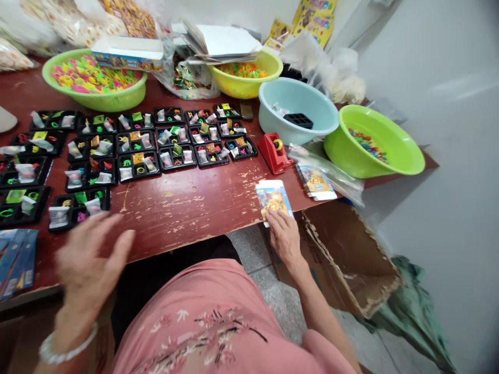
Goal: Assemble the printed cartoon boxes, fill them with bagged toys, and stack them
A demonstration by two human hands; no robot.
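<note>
My right hand (286,236) lies with its fingers flat on a small printed carton (278,195) at the table's front edge. My left hand (91,259), slightly blurred, hovers open near the front edge, thumb apart from the fingers. Just beyond its fingertips sits a black compartment tray (58,202) with white sachets and small coloured trinkets. Several more such trays stand in rows behind it. Flat blue printed cartons (17,259) lie at the left edge. Another printed carton (315,181) rests to the right of my right hand.
A red tape dispenser (274,154) stands beyond the cartons. Behind are a green basket of trinkets (97,98), a yellow basin (241,88), a blue basin (300,130) and a lime basin (374,140). Below the table's right edge is an open cardboard box (346,254).
</note>
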